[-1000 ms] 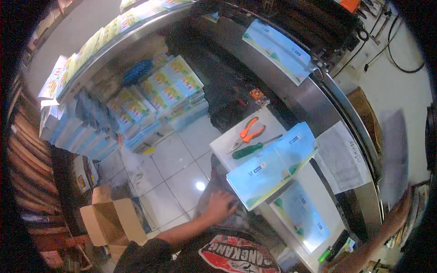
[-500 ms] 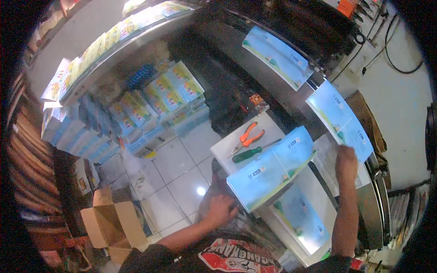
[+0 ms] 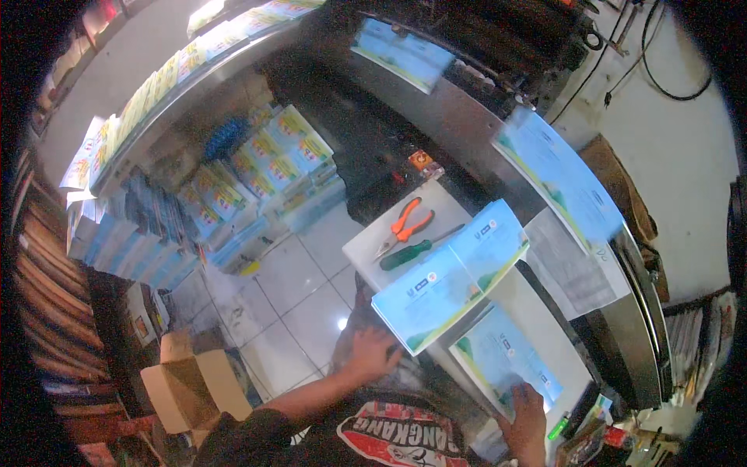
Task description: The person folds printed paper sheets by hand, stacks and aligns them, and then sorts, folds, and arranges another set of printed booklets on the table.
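My left hand (image 3: 373,354) is near the lower left corner of a stack of blue printed sheets (image 3: 459,272), fingers loosely apart and nothing visible in them. At the lower right, my right hand (image 3: 527,420) lies with its fingers on the near end of a second blue printed stack (image 3: 502,350), thumb apart from them. What its fingertips do at the sheet's edge is partly hidden. Beyond the larger stack, pliers with orange handles (image 3: 411,220) and a green-handled screwdriver (image 3: 406,254) rest on a white surface (image 3: 366,249).
Along a curved metal bed at right lie a blue printed sheet (image 3: 560,175), a greyish paper (image 3: 583,272) and a farther blue sheet (image 3: 405,54). Bundled booklets (image 3: 280,156) stand on the tiled floor at left. An open cardboard box (image 3: 194,381) sits lower left.
My right hand has come down from the sheets on the curved bed to the lower blue stack. More of the greyish paper shows. The whole view has shifted slightly; my left hand stays about where it was.
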The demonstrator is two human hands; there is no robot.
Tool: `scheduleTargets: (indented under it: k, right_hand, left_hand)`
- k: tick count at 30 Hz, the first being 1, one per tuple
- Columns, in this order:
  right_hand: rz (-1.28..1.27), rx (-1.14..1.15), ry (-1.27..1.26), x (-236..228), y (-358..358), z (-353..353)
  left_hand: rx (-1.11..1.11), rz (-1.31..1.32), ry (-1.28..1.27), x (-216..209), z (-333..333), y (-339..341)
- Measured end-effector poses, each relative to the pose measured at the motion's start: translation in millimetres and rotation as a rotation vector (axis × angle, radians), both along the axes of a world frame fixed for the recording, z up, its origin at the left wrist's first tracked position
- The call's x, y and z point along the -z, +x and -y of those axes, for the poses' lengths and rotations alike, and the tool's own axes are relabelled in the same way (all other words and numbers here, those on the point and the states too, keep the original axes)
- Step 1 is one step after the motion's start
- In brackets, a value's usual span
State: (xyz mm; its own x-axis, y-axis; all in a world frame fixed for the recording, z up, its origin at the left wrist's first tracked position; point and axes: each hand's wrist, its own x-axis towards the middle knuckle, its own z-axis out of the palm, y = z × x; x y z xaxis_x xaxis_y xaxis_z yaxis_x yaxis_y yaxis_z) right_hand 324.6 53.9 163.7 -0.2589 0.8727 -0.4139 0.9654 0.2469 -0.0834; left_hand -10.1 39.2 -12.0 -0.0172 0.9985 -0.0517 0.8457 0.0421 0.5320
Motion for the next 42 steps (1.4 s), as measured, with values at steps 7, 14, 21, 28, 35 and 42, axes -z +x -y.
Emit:
scheduleTargets:
  k: [7,14,21,28,35,42]
  right_hand:
    - [0.022,0.29,0.328,-47.3,82.5,-58.9]
    - [0.103,0.042,1.36,-165.6,91.8,-191.1]
    - [-0.047,-0.143,1.022,-84.4,-36.3,-329.0]
    - [-0.016,-0.179,0.743,-15.5,-43.9,-267.3]
    - [-0.031,-0.016,0.259,-5.0,-19.0,-89.9]
    - [0.022,-0.041,0.156,13.6,1.4,6.4]
  left_hand:
    - [-0.007,0.0,0.049,7.1,6.7,-8.7]
    - [-0.037,0.031,0.058,4.6,3.8,-10.7]
    - [-0.064,0.059,-0.024,-2.2,2.5,-11.9]
    - [-0.069,0.072,0.096,10.4,5.3,-5.8]
    - [-0.051,0.025,0.034,9.7,4.6,-1.5]
    - [-0.038,-0.001,0.045,8.6,0.3,-0.6]
